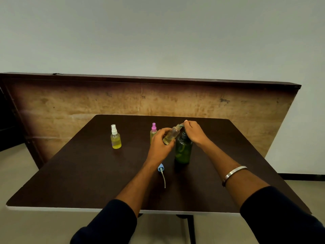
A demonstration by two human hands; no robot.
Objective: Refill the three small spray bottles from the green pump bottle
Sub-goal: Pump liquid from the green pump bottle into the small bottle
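Note:
The green pump bottle [183, 150] stands upright on the dark table [88, 173]. My right hand [194, 132] sits on top of its pump head, fingers curled over the nozzle. My left hand [161, 140] grips an uncapped small clear bottle [172, 134], tilted with its mouth up against the pump nozzle; a little yellowish liquid lies in it. Its blue spray cap [161, 168] with the dip tube lies on the table in front. A pink-capped spray bottle [153, 130] stands just behind my left hand. A white-capped spray bottle [115, 137] with yellow liquid stands to the left.
A large wooden board [70, 103] leans upright behind the table's far edge. The table's white front edge [70, 209] is close to me. Grey floor shows on both sides.

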